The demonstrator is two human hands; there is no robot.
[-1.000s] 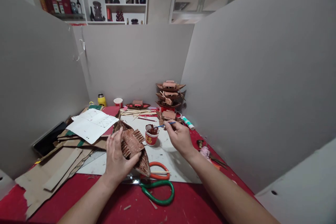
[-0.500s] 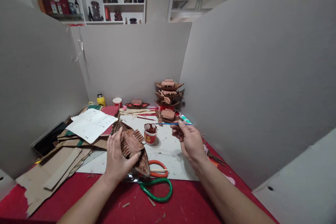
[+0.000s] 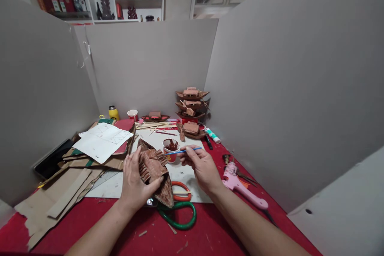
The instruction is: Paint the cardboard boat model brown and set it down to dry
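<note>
My left hand (image 3: 136, 180) is closed round a brown model boat (image 3: 164, 193) with a ribbed, covered roof, its thumb across the near part of the roof. Between the fingertips of my right hand (image 3: 200, 166) is a thin blue brush (image 3: 183, 151), pointing left. The brush's tip is at the right edge of the boat's roof; whether it touches is too small to tell. Just behind the brush stands a red and white paper cup (image 3: 171, 145) with dark brown paint inside. Scissors with a green handle (image 3: 180, 215) and an orange handle lie partly under the boat.
Cardboard pieces (image 3: 69, 192) and a drawing sheet (image 3: 103, 142) lie at left. Finished-looking model boats (image 3: 192, 104) are stacked at the back, near thin sticks (image 3: 156, 125). A pink glue gun (image 3: 244, 190) lies at right. Grey partitions (image 3: 150, 60) enclose the table.
My right hand has moved left and down, bringing the brush from above the cup to the boat's roof. The glue gun now shows more fully.
</note>
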